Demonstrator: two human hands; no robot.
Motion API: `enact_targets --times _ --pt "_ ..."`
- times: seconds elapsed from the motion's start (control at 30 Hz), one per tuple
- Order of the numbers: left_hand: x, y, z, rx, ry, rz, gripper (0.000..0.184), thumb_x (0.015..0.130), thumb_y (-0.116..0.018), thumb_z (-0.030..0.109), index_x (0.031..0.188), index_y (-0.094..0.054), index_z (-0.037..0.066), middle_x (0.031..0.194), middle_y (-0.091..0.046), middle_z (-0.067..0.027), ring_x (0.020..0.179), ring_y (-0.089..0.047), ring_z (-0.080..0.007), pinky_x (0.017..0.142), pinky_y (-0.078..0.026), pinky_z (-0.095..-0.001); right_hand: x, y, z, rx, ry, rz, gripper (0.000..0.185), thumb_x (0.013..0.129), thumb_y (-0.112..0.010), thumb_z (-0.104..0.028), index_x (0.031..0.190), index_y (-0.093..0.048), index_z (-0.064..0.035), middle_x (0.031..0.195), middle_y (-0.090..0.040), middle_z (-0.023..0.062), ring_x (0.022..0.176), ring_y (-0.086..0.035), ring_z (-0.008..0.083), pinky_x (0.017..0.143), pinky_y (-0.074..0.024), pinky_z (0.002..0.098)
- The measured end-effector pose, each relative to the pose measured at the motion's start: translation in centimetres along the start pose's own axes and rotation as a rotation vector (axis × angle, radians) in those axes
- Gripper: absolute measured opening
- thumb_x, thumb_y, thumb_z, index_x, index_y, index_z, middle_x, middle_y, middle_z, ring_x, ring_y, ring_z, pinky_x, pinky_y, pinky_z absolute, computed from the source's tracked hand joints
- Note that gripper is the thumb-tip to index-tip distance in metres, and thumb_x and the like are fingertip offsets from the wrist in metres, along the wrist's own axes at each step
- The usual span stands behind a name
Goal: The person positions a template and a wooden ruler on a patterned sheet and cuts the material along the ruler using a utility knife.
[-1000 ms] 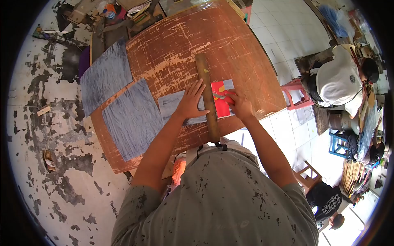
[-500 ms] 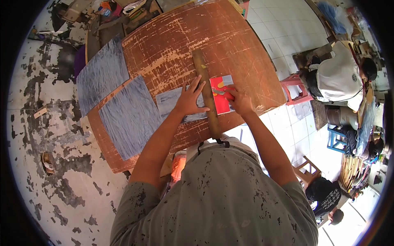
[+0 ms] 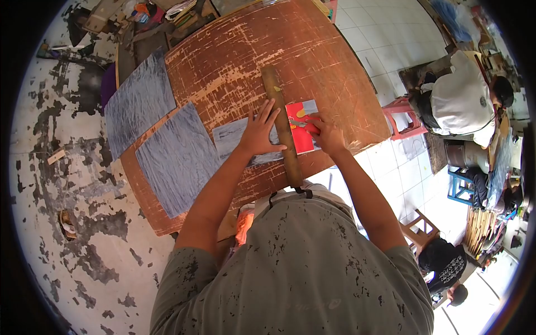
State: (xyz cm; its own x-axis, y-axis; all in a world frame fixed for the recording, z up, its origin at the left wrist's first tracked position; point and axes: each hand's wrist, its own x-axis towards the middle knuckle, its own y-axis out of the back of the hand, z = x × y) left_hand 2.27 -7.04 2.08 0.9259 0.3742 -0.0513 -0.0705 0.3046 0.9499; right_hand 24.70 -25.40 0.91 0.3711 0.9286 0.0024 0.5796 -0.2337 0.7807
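My left hand (image 3: 260, 134) lies with fingers spread on a small grey streaked sheet (image 3: 229, 136), its fingertips and thumb against a long brown strip (image 3: 274, 92). Right of the strip is a red card (image 3: 302, 142) with a yellow mark, over part of a grey piece. My right hand (image 3: 328, 135) is closed round a red-handled cutter (image 3: 311, 127), whose metal end points left across the card toward the strip. Two larger grey sheets (image 3: 178, 159) (image 3: 139, 100) lie to the left.
The scratched brown board (image 3: 223, 72) bears all of these. A person in white (image 3: 462, 100) is at the right near a pink stool (image 3: 403, 120); another in black (image 3: 444, 262) is at the lower right by a wooden stool (image 3: 420, 230). Clutter (image 3: 184, 17) lies beyond the board.
Compared with a second ago, the view has shifted slightly. My left fingers have spread a little more at the strip. The cutter's tip sits a little higher on the card.
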Motion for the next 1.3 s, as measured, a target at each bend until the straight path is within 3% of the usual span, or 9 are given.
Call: enact_targets --times 0.23,0.3,0.6,0.7,0.77,0.97,1.2,1.3 --pt "1.0 0.8 0.2 -0.04 -0.057 -0.042 0.123 0.068 -0.086 0.072 0.168 -0.036 0.021 0.176 -0.018 -0.0181 0.163 -0.021 -0.0368 0.13 -0.017 -0.0666 0.0 0.2 -0.1 -0.001 -0.01 -0.028 0.04 0.088 -0.082 -0.018 0.127 -0.074 -0.0218 0.138 -0.064 -0.0034 0.117 -0.07 0.0293 0.095 -0.0612 0.0469" --pt "1.1 0.7 0.1 0.031 -0.108 -0.021 0.121 0.066 -0.086 0.073 0.167 -0.039 0.026 0.173 -0.021 -0.0213 0.16 -0.025 -0.0437 0.126 -0.023 -0.0668 0.0 0.2 0.0 -0.002 -0.015 -0.037 0.041 0.088 -0.082 -0.018 0.128 -0.073 -0.022 0.139 -0.064 -0.0034 0.116 -0.071 0.0298 0.094 -0.0614 0.0471" --pt "1.7 0.8 0.2 0.071 -0.099 -0.081 0.12 0.066 -0.086 0.073 0.167 -0.04 0.026 0.171 -0.023 -0.0246 0.159 -0.026 -0.0461 0.124 -0.026 -0.0672 0.4 0.4 0.4 -0.037 0.119 -0.025 0.044 0.089 -0.079 -0.016 0.131 -0.069 -0.0212 0.141 -0.061 -0.0011 0.118 -0.069 0.0322 0.097 -0.0596 0.0484" --pt "1.9 0.8 0.1 0.076 -0.104 -0.091 0.121 0.066 -0.087 0.073 0.167 -0.04 0.026 0.171 -0.024 -0.025 0.158 -0.027 -0.0466 0.124 -0.026 -0.067 0.8 0.6 0.6 -0.094 0.152 -0.062 0.044 0.09 -0.077 -0.016 0.133 -0.069 -0.0226 0.149 -0.057 -0.0018 0.119 -0.069 0.0305 0.096 -0.0591 0.0477" --pt "1.8 0.8 0.0 0.084 -0.108 -0.086 0.121 0.066 -0.087 0.073 0.167 -0.039 0.026 0.171 -0.023 -0.0251 0.158 -0.027 -0.0468 0.124 -0.026 -0.0669 1.3 1.0 0.8 -0.201 0.261 -0.19 0.044 0.093 -0.072 -0.016 0.137 -0.068 -0.0233 0.158 -0.053 -0.0022 0.111 -0.072 0.0298 0.091 -0.0597 0.0472" --pt "1.9 0.9 0.3 0.072 -0.109 -0.085 0.121 0.066 -0.087 0.073 0.167 -0.04 0.026 0.17 -0.024 -0.0259 0.158 -0.027 -0.0454 0.125 -0.025 -0.0651 1.7 0.5 0.0 -0.349 0.251 -0.312 0.041 0.099 -0.063 -0.016 0.139 -0.066 -0.0166 0.166 -0.047 -0.0019 0.097 -0.076 0.031 0.086 -0.0606 0.0483" --pt "2.0 0.8 0.3 0.084 -0.123 -0.066 0.121 0.065 -0.088 0.072 0.166 -0.039 0.025 0.17 -0.023 -0.0272 0.156 -0.028 -0.0484 0.123 -0.027 -0.0672 1.3 -1.3 0.8 -0.293 0.279 -0.238 0.04 0.099 -0.063 -0.017 0.139 -0.064 -0.0126 0.167 -0.044 0.0029 0.098 -0.076 0.0334 0.082 -0.0626 0.0489" --pt "1.9 0.8 0.3 0.082 -0.132 -0.055 0.121 0.065 -0.088 0.072 0.166 -0.04 0.025 0.169 -0.023 -0.0278 0.156 -0.028 -0.0485 0.123 -0.028 -0.0672 1.8 -0.3 0.5 -0.406 0.279 -0.306 0.041 0.099 -0.063 -0.018 0.14 -0.063 -0.0121 0.168 -0.043 0.0025 0.098 -0.077 0.0326 0.078 -0.0637 0.0503"
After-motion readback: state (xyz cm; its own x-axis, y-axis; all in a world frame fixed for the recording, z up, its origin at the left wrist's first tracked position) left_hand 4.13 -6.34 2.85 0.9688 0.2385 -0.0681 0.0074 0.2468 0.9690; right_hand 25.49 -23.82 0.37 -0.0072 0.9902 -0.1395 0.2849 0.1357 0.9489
